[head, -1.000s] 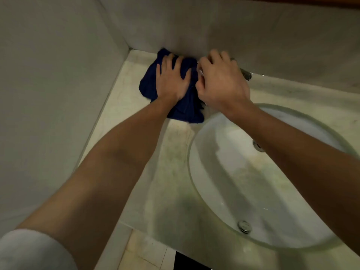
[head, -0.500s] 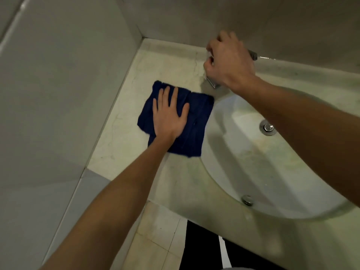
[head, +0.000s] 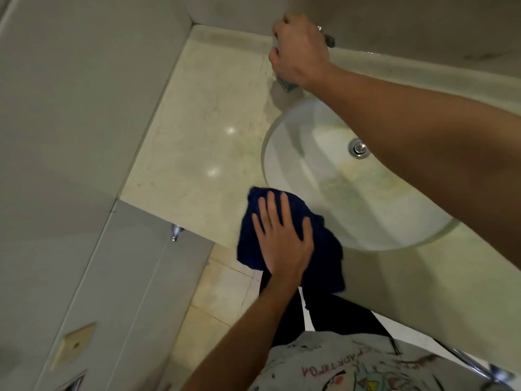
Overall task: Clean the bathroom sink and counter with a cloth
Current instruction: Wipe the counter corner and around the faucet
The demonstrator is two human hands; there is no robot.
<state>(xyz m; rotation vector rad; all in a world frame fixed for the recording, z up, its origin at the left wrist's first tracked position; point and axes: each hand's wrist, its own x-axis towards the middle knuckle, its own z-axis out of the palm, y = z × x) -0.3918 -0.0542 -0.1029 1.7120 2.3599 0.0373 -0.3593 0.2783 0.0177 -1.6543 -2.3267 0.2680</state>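
Dark blue cloth point(head: 293, 244) at the near edge of the pale marble worktop point(head: 203, 142), just left of the sink point(head: 332, 193), its near part hanging over the edge. Left hand point(head: 282, 238) flat on top of it, fingers point(head: 270, 207) straight and slightly spread, pressing the cloth down onto the worktop, gripping nothing.

Right hand point(head: 300, 50) reaching across to the far side, fingers curled around the metal tap point(head: 286, 84) at the far rim of the sink; only the spout tip below the hand and a bit of metal to its right visible. Right forearm crossing above the bowl, covering its right part.

Oval white bowl set into the worktop, drain point(head: 358, 148) toward the far right. Grey wall point(head: 70, 108) on the left, meeting the worktop in the far left corner. Tiled floor point(head: 222, 300) below the near edge.
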